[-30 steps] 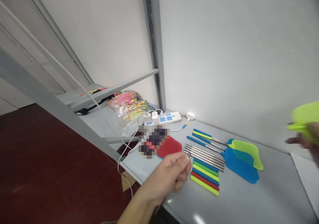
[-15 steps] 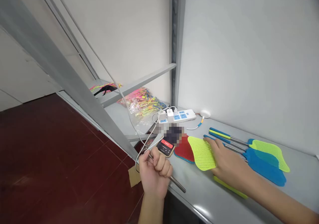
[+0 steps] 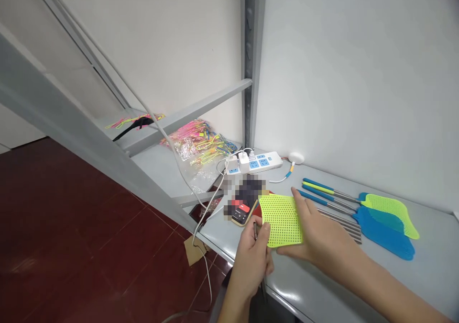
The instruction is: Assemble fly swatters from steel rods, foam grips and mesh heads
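My left hand [image 3: 247, 263] is closed round a thin metal rod [image 3: 264, 292], whose tip pokes up beside the thumb. A yellow-green perforated fly swatter head [image 3: 281, 220] is gripped along its right side by my right hand [image 3: 319, 237]. Its left edge meets the fingers of my left hand; whether rod and head are joined I cannot tell. Beyond my right hand lie fly swatters with blue heads [image 3: 387, 237] and a yellow-green head [image 3: 390, 210]. Several loose metal rods [image 3: 353, 228] show past my right wrist. Red swatter material [image 3: 257, 211] is mostly covered by the head.
A lit phone [image 3: 239, 215] lies near the shelf's left edge, partly blurred out. Behind it are a power strip [image 3: 276, 159] with chargers and a white round device [image 3: 296, 158]. A grey frame bar [image 3: 201, 107] separates bagged colourful cords [image 3: 197, 141]. A white cable [image 3: 172, 148] hangs across.
My right hand has lifted the yellow-green head and brought it left to my left hand. My left hand has moved right and turned the rod more upright. The loose rods have come into view.
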The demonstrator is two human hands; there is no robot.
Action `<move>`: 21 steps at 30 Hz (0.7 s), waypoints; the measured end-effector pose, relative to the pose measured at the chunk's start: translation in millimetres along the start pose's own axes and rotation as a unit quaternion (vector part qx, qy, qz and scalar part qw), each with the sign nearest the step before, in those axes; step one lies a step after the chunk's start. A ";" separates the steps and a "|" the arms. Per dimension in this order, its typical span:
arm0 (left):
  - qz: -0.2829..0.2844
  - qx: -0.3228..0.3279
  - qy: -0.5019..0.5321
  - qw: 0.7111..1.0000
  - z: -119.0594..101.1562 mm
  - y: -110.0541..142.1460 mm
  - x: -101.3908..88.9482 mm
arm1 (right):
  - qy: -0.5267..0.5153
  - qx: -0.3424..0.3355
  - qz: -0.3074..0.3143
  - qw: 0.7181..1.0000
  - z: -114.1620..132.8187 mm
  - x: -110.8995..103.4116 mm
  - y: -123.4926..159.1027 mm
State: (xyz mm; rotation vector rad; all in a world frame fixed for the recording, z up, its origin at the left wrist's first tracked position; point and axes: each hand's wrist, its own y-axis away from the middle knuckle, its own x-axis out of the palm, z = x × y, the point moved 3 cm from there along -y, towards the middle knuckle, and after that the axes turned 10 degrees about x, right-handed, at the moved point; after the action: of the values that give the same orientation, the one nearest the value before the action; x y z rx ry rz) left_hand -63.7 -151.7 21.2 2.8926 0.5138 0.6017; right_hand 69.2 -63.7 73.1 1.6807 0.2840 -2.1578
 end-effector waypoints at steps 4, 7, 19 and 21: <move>0.016 -0.026 0.023 0.999 0.4 -1.4 2.0 | -0.028 -0.024 0.006 0.999 -8.1 -13.3 9.1; 0.018 -0.039 0.036 0.998 -3.2 -4.4 -3.7 | -0.076 -0.083 -0.012 0.994 -8.7 -18.1 9.9; -0.099 0.075 0.051 0.991 -20.7 0.8 -22.8 | -0.071 -0.080 -0.108 0.988 -4.0 15.7 -12.1; -0.107 0.095 0.115 0.983 -23.0 4.7 -22.3 | -0.045 -0.071 -0.117 0.990 -0.8 23.9 -15.5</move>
State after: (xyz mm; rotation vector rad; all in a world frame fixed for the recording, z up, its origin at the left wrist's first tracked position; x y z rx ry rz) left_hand -90.9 -162.4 35.0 2.8989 0.9468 0.9015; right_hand 58.5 -53.6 48.7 1.5325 0.6218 -2.3114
